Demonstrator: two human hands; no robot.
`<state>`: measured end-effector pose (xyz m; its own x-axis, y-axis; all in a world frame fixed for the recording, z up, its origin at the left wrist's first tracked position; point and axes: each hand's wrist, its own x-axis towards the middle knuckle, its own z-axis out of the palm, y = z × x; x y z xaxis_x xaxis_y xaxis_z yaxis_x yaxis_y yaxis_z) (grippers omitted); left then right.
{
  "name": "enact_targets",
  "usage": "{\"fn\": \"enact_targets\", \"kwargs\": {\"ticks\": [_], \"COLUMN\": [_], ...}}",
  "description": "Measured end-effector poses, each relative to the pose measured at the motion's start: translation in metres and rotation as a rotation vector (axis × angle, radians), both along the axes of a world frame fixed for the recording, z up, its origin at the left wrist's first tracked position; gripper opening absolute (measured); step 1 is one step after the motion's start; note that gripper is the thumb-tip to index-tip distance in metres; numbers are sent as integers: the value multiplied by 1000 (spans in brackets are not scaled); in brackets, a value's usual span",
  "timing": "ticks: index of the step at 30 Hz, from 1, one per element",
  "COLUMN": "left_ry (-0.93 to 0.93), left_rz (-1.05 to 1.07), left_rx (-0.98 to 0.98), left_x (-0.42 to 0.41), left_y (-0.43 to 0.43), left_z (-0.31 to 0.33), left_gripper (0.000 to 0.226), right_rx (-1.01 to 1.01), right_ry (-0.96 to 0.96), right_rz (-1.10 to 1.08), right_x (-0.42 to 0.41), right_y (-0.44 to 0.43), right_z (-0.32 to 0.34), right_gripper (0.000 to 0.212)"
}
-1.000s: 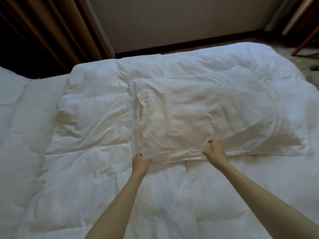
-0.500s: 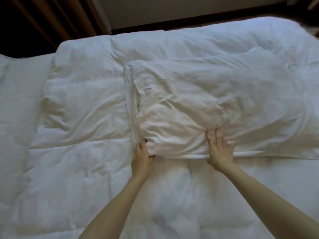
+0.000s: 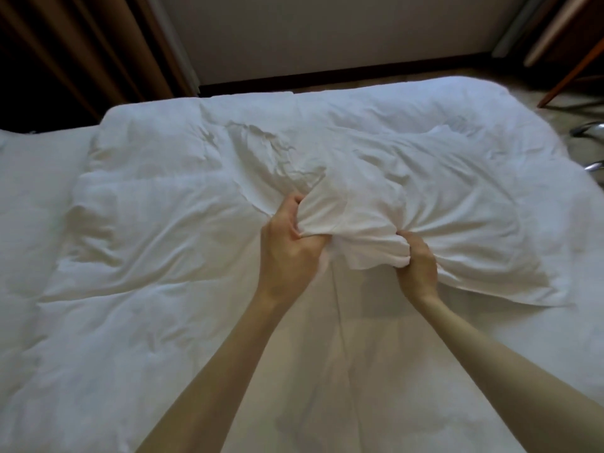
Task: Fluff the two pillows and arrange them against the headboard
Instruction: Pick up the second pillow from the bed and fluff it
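Note:
A white pillow (image 3: 441,204) lies on the white duvet (image 3: 147,256) in the middle right of the bed. Its near left end is bunched and crumpled into a tight wad. My left hand (image 3: 287,243) grips that bunched fabric from the left, fingers closed into it. My right hand (image 3: 416,266) clutches the pillow's near edge from below, a little to the right. Only one pillow is in view. No headboard is visible.
Brown curtains (image 3: 81,50) hang at the far left and a pale wall (image 3: 327,31) runs behind the bed. Wooden furniture legs (image 3: 568,70) and a metal frame (image 3: 588,132) stand on the floor at the far right. The duvet spreads wide to the left.
Both hands went from resting at the pillow's near edge to squeezing it; the left end of the pillow has been scrunched inward toward the right.

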<state>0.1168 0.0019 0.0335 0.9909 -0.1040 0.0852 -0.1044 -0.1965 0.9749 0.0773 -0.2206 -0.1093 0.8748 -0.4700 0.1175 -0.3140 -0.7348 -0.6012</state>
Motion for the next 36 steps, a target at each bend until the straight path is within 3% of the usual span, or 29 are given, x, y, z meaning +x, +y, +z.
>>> {"fn": "enact_targets", "kwargs": {"ticks": [3,8,13,16,18,21,23,26,28,30,32,36], "left_ry": [-71,-158,-191,-198,-214,-260,-213,-104,68,318,562,769], "left_rz": [-39,110,329,372,403,467,562,781,956,1029,975,665], "left_rx": [-68,-145,-181,-198,-155,67,137,-12,-174,-319,-421,-626], "left_x": [-8,1,15,6,-4,-21,-36,-61,-76,-91,-109,-144], "left_y": [-8,-1,51,85,96,107,114,130,146,162,178,208], "left_z": [29,75,98,94,90,74,60,36,22,7,-12,-49], "left_gripper": [28,55,75,72,67,89,93,85,89,96,102,101], "right_rx": [72,193,204,162,185,301,414,666,797,906,1019,1147], "right_ry": [-90,-208,-287,-308,-318,-320,-328,-283,-225,-170,-132,13], "right_rz": [-63,-60,98,189,216,261,307,379,414,409,345,279], "right_x": [2,10,28,33,33,24,13,-6,-19,-29,-38,-51], "right_y": [-9,1,36,65,85,111,126,146,161,178,194,224], "right_z": [28,87,164,211,237,273,296,327,345,357,364,371], "right_gripper": [18,18,29,20,17,7,1,19,29,25,19,46]}}
